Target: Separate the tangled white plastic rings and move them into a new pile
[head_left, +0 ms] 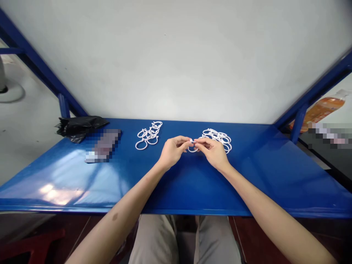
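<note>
My left hand point(172, 151) and my right hand point(213, 151) meet over the middle of the blue table point(176, 183), both pinched on one white plastic ring point(193, 146) held between their fingertips. Just behind my right hand lies a heap of several white rings point(221, 138). A second, smaller group of white rings point(148, 135) lies on the table to the left of my left hand.
A crumpled black plastic bag point(79, 127) sits at the table's back left, with a blurred flat object point(103, 146) beside it. A white wall rises behind the table. Blue frame bars point(313, 93) slant at both sides. My knees show under the front edge.
</note>
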`<control>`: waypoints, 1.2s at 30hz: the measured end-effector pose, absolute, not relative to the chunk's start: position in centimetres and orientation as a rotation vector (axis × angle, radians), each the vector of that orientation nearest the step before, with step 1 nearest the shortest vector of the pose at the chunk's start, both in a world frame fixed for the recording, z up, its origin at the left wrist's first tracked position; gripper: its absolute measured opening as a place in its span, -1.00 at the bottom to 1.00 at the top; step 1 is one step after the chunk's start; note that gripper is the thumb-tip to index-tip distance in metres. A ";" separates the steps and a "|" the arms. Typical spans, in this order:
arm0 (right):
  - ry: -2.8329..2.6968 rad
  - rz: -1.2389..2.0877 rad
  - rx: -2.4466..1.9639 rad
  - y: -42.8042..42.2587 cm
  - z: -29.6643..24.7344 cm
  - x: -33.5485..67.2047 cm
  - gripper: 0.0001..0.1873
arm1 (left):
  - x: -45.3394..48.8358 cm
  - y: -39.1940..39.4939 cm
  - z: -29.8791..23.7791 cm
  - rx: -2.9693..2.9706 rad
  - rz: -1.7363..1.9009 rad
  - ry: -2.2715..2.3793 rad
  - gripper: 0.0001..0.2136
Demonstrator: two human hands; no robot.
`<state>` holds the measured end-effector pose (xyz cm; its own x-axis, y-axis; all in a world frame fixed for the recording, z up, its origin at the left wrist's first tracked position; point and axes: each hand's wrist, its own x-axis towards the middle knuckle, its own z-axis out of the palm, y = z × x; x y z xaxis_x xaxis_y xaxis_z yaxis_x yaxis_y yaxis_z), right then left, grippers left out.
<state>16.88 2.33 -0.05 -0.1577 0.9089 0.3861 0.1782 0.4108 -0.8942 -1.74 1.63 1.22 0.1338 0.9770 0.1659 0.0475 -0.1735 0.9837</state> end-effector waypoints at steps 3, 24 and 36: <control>-1.721 0.685 -0.959 2.1 -0.1 17.0 -0.80 | -1.2 1.0 0.9 1.569 1.294 1.128 -0.79; -1.753 -0.074 -1.395 6.4 0.6 23.1 -0.76 | -5.9 3.2 0.9 2.194 0.602 2.495 -0.69; -2.108 -0.162 -1.438 12.2 1.2 22.2 -0.80 | -5.7 3.9 0.8 2.391 0.559 1.981 -0.70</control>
